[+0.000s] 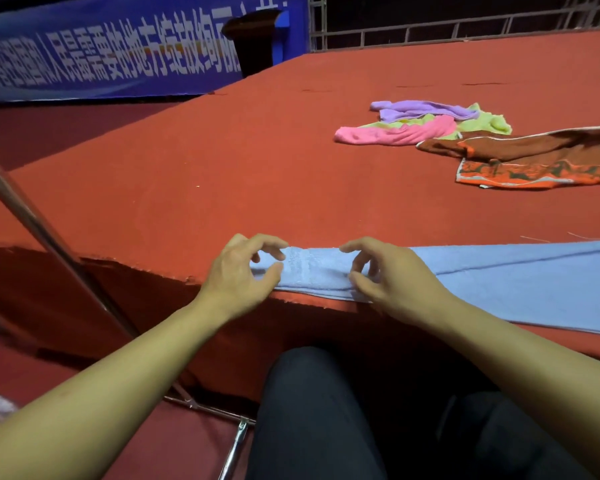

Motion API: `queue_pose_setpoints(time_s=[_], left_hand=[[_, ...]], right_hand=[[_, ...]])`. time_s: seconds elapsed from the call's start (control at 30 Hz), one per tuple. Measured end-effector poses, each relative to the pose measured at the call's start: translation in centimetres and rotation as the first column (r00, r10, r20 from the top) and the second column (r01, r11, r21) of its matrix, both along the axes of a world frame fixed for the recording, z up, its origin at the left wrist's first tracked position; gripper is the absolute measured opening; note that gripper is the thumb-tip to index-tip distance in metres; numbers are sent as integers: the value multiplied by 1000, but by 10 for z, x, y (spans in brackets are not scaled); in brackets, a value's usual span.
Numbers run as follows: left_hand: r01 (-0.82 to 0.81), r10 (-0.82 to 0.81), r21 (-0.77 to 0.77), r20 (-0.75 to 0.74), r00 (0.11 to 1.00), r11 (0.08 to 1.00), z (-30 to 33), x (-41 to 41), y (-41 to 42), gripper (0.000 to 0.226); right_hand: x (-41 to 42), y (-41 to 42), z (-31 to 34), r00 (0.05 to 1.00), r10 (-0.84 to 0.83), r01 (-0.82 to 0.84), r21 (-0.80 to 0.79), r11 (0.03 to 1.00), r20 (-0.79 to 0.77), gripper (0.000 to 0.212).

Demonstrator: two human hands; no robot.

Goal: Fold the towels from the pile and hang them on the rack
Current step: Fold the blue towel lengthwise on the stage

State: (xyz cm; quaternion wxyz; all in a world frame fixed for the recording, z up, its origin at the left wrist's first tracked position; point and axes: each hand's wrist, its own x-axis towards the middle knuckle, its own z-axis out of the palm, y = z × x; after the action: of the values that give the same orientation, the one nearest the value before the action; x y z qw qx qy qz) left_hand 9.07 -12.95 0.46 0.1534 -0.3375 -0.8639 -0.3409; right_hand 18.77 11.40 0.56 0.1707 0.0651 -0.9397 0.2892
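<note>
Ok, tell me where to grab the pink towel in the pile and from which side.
Take the pink towel at its free rounded left end, coming in from the left. That end lies bare on the red surface, while its right end runs into the green towel.

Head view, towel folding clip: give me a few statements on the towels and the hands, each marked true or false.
1. Both hands, the left hand and the right hand, are at the end of the blue towel. True.
2. The blue towel is crumpled in a heap. False: it lies flat, folded lengthwise along the near edge of the red table.
3. A pink towel lies in the pile farther back on the table. True.
4. The brown and orange towel hangs on a rack. False: it lies on the table beside the pile.
5. The purple towel is held in the right hand. False: it lies in the pile, untouched.
</note>
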Motion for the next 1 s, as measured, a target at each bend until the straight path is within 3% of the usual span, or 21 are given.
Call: queue_pose_setpoints(time_s=[0.23, 0.53, 0.73, 1.0], left_hand=[[202, -203, 19, 84, 976, 979, 7, 38, 122, 25], [377, -374, -58, 53, 926, 924, 9, 77, 325, 29], [336, -328, -253, 73, 942, 907, 15, 91, 414, 29], [295, -286, -378, 81, 955, 878, 4, 86, 466, 31]], right_hand=[[42, 82, 8, 994, -106, 107, 13, 994, -20, 55], [119, 262, 12, 871, -490, 489, -41, 872, -28, 54], [133, 373, 14, 790, -613, 609, 118, 784, -9, 48], [124, 425, 0, 788, -594, 496, 403, 769, 164, 45]])
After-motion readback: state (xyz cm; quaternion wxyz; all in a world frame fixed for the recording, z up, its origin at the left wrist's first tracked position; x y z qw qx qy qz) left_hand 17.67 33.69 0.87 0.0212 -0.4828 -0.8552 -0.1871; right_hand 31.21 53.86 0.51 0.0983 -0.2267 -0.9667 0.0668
